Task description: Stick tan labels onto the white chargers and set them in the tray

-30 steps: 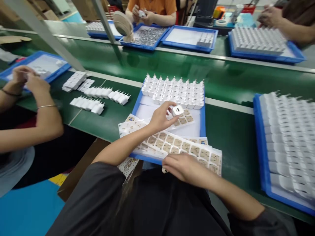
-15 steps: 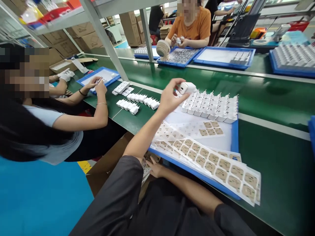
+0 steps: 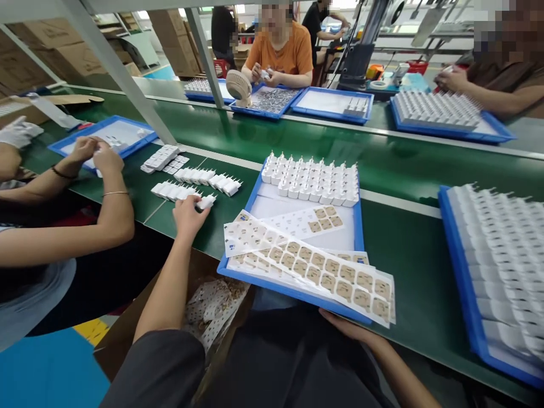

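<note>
My left hand reaches to the near row of white plug chargers on the green bench. Its thumb and fingers are closed on the charger at that row's right end. My right hand is low at the front edge of the blue tray, its fingers hidden beneath it. Many upright white chargers fill the tray's far part, pins up. Across its near part lie sticker sheets with tan rounded squares, overhanging the front edge.
A cardboard box with peeled backing sheets stands below the bench edge. Small white stacks lie behind the charger rows. Another full charger tray is at right. A co-worker's hands work at left; a metal post rises beyond.
My left hand has come down leftward from above the tray, where it held up a charger, to the charger row. My right hand has moved from the box to the tray's front edge. The view has swung right.
</note>
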The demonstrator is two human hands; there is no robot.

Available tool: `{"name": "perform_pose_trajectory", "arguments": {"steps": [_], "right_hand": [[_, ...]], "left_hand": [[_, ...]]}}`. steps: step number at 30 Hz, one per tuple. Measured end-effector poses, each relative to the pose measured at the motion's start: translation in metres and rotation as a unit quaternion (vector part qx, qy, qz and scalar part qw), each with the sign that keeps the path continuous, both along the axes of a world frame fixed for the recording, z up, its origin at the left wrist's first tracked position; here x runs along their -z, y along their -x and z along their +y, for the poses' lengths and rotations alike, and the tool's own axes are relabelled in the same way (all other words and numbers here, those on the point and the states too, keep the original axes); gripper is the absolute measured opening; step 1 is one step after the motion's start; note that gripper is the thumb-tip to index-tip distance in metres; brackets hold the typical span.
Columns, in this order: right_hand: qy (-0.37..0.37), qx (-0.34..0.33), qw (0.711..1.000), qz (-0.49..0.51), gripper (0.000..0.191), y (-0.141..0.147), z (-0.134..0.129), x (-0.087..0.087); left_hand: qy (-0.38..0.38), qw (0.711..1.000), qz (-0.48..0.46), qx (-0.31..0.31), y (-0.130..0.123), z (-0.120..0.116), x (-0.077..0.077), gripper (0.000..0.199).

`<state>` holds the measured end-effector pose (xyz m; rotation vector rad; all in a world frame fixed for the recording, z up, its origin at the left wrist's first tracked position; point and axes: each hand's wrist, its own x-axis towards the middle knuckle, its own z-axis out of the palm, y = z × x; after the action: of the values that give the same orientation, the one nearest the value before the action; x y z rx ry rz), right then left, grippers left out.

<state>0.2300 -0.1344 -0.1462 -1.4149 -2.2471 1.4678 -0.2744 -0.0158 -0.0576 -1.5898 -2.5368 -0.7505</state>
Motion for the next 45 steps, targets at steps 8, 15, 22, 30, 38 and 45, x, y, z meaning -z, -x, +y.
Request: {"name": "perform_pose_trajectory", "arguments": {"steps": [8, 15, 22, 30, 38, 45], "right_hand": [[0.071, -0.045, 0.988, -0.131, 0.040, -0.063, -0.050, -0.070], [-0.027, -0.070, 0.997, -0.021, 0.031, -0.064, -0.008, -0.168], [-0.256, -0.073, 0.963, 0.051, 0.027, 0.000, 0.088, -0.172], [-0.433, -0.088, 0.896, 0.039, 0.024, 0.034, 0.146, -0.139], [-0.503, -0.045, 0.859, 0.083, 0.019, 0.033, 0.142, -0.121], [-0.486, -0.073, 0.862, 0.123, 0.016, 0.031, 0.139, -0.120]], "left_hand": [[-0.001, 0.997, 0.050, 0.055, -0.037, 0.005, -0.039, 0.034], [0.147, 0.925, 0.036, 0.349, -0.187, 0.034, -0.061, 0.038], [0.272, 0.876, 0.001, 0.400, -0.247, 0.060, -0.046, 0.051], [0.344, 0.785, -0.195, 0.477, -0.241, 0.056, -0.056, 0.030], [0.369, 0.655, -0.505, 0.424, -0.243, 0.050, -0.058, 0.030], [0.385, 0.697, -0.411, 0.444, -0.238, 0.051, -0.053, 0.034]]}}
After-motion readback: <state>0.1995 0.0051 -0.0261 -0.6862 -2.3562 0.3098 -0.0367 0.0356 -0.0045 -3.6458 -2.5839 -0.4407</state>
